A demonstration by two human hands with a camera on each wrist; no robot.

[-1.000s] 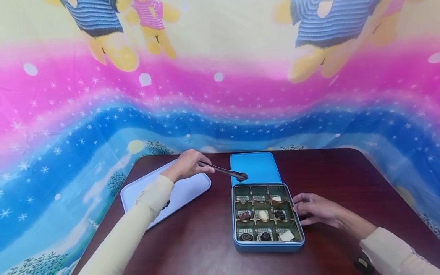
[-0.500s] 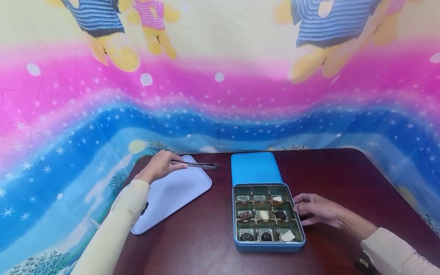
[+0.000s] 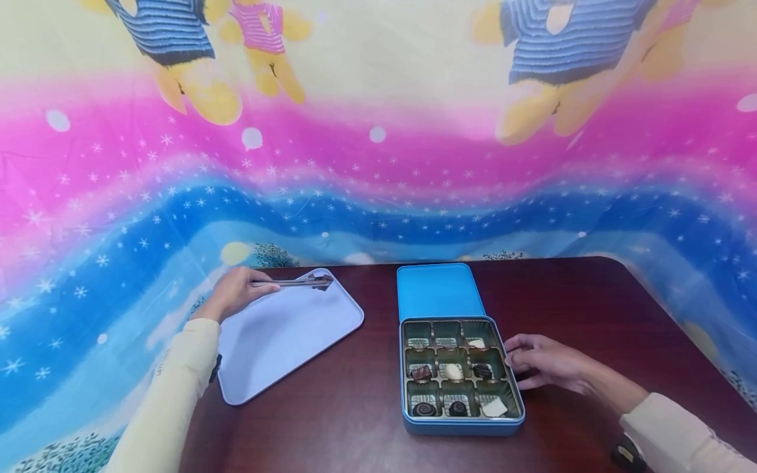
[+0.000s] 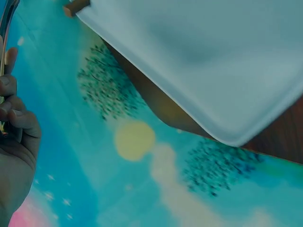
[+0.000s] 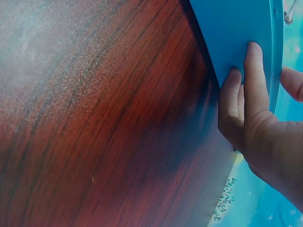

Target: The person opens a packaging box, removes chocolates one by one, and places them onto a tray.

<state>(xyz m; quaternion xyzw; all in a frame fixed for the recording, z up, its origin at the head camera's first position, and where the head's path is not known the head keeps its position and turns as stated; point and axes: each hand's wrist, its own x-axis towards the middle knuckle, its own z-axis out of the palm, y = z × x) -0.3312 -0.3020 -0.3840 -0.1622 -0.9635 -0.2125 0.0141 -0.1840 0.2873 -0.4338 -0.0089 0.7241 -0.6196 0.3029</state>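
Note:
My left hand (image 3: 241, 289) grips slim tongs (image 3: 286, 283), which point right. Between the tong tips is a dark brown chocolate (image 3: 322, 282), over the far corner of the white tray (image 3: 278, 341). In the left wrist view the fingers curl round the tongs (image 4: 6, 21), and a brown piece (image 4: 75, 7) overlaps the tray's edge. My right hand (image 3: 550, 360) touches the right side of the blue tin (image 3: 461, 428). The right wrist view has its fingers (image 5: 255, 75) laid straight along the tin's wall, the thumb by the upper rim.
Inside the tin, a divided insert (image 3: 449, 351) holds several dark and white chocolates; two back compartments hold none. The blue lid (image 3: 440, 289) lies behind the tin. A patterned cloth (image 3: 378, 164) hangs behind the dark wooden table (image 3: 568, 295).
My left hand has moved left, carrying the tongs and chocolate from above the blue lid to the tray's far corner. The right hand has stayed at the tin.

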